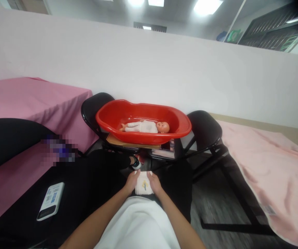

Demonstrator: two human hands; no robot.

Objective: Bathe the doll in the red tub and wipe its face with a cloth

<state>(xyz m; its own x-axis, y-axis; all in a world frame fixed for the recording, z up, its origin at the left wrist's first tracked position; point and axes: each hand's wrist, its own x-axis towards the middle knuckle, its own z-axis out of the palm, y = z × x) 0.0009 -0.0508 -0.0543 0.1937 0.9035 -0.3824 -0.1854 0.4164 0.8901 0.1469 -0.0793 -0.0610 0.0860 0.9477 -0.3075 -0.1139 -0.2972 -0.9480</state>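
Holding a small folded white diaper (144, 186) low over the lap, the left hand (132, 182) and right hand (154, 183) press its two sides, fingers curled around the edges. Both arms reach straight forward. Further ahead, a doll (145, 127) lies in a red tub (112, 119).

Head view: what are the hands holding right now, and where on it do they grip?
A small folded white diaper with a yellow print, gripped at its two side edges: left hand on the left edge, right hand on the right.
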